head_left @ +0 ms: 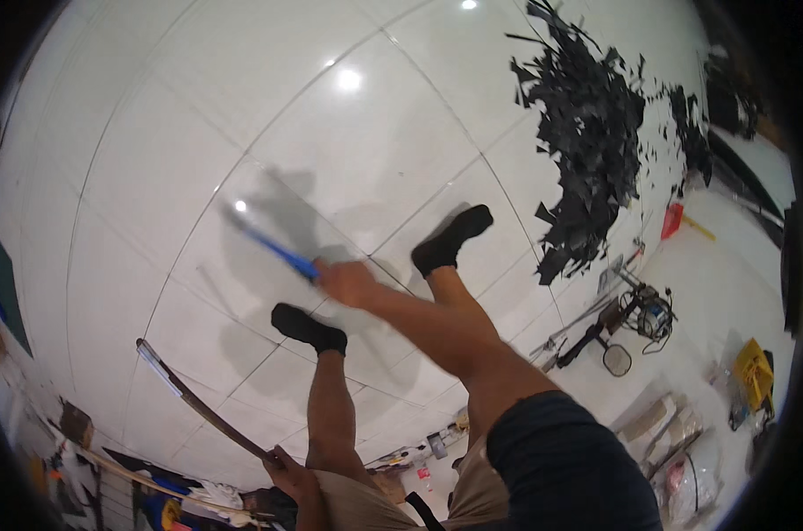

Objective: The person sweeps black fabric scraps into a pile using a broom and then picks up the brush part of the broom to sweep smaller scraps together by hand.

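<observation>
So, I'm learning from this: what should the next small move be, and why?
Perhaps steady the long curved strip first: the left hand holds it near one end only, while the blue tool in the right hand looks blurred and is apart from the strip.

Workshop, by the look of it. White tiled floor [167, 115], glossy; large heap of black offcuts [592, 142], smaller bits strewn alongside. Wired mechanical device [654, 317], plastic-wrapped bundles [689, 482] at right.

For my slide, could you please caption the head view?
Right hand grips a blue tool, left hand a long strip; black scraps litter white tiles.
</observation>
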Tool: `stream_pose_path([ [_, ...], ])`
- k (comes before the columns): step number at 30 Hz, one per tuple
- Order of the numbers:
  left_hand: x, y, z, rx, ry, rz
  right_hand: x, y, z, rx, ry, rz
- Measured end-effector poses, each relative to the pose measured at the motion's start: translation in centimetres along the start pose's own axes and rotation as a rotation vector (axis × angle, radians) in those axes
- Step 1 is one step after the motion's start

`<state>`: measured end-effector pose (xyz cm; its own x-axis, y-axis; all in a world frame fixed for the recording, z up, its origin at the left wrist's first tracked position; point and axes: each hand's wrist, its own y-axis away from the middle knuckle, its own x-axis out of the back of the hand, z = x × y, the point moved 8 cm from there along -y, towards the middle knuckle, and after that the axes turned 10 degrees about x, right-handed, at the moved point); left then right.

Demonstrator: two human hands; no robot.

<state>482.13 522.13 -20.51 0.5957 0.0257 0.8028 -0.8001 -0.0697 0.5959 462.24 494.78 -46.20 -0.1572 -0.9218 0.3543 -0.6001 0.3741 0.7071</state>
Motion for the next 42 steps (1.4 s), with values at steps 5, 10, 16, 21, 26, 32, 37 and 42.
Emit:
stream_pose_path([
  [5, -0.8, 3.5, 3.8, -0.107, -0.159, 0.087, 6.0, 4.0, 14.7, -0.033, 0.076, 0.13],
  [10, -5.3, 9.0, 9.0, -0.137, -0.128, 0.101, 28.5, 19.5, 42.7, -0.594, 0.445, 0.304],
  [16, -5.6, 14.9, 18.7, -0.317, -0.352, 0.156, 47.0, 30.4, 45.9, -0.641, 0.222, 0.762],
  [21, -3.9, 17.5, 28.5, -0.441, 0.07, 0.271, 42.1, 22.7, 42.2, -0.475, -0.003, 0.717],
  [26, -8.7, 21.7, 36.9, -0.345, 0.282, 0.102, 39.9, 10.0, 27.2, -0.249, -0.262, 0.602],
  [32, -6.5, 20.0, 48.7, -0.35, 0.104, 0.202, 45.8, -5.6, 8.6, 0.084, -0.4, 0.549],
  [37, -8.2, 16.3, 56.4, -0.471, 0.039, 0.077, 48.9, -19.4, 7.9, -0.006, -0.39, 0.631],
  [42, -6.2, 12.5, 58.4, -0.312, -0.041, 0.086, 51.5, -18.5, 20.4, -0.192, -0.231, 0.651],
])
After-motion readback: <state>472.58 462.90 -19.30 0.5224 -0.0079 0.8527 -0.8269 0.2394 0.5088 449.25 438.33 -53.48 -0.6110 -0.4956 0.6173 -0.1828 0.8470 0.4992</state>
